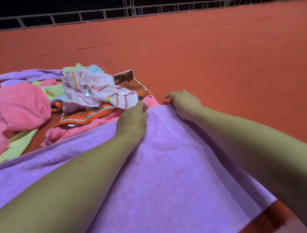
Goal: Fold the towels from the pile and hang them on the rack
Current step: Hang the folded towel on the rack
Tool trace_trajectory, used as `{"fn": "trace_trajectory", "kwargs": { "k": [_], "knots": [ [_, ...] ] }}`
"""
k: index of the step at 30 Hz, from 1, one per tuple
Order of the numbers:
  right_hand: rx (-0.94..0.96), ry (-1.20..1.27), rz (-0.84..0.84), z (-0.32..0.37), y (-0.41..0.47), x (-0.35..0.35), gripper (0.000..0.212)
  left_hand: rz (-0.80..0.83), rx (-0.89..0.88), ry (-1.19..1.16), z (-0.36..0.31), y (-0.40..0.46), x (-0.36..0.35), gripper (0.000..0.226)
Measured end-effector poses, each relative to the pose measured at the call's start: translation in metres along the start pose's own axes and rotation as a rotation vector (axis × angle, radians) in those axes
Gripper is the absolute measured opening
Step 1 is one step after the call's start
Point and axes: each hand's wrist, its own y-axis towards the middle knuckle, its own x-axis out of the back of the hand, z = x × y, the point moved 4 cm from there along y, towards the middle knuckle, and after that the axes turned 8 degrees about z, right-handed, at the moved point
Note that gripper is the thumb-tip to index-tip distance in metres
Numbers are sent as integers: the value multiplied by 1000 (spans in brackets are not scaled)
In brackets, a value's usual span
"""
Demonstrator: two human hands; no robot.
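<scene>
One lilac towel (pixel 154 172) spread near on the red surface (pixel 218 57). Two hands at its far edge: left hand (pixel 133 118) pinching the edge, right hand (pixel 183 105) with fingers curled over the far right corner. Far left, one pile of towels (pixel 53 99): pink, green, lilac, striped, orange-patterned. Beyond, one metal rack (pixel 129 11).

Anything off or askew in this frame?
Nothing damaged. The purple towel lies spread flat, both hands at its far corner. The pile to its left is jumbled, as expected. Only oddity: a pink towel sits partly under the purple one's far edge.
</scene>
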Motion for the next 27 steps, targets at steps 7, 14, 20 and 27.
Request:
{"fn": "trace_trajectory", "kwargs": {
  "k": [7, 14, 20, 27],
  "knots": [
    [23, 184, -69, -4, -4, 24, 54, -3, 77, 48, -1, 6, -4, 27],
    [122, 356, -156, -12, -55, 72, 53, -134, -33, 62, -24, -18, 24, 27],
    [130, 416, -133, -20, -135, 88, 54, -67, -243, -192, -50, -96, 39, 34],
    [105, 464, -99, -35, -236, 90, 50, 32, -233, -166, -95, -178, 20, 29]
  ]
}}
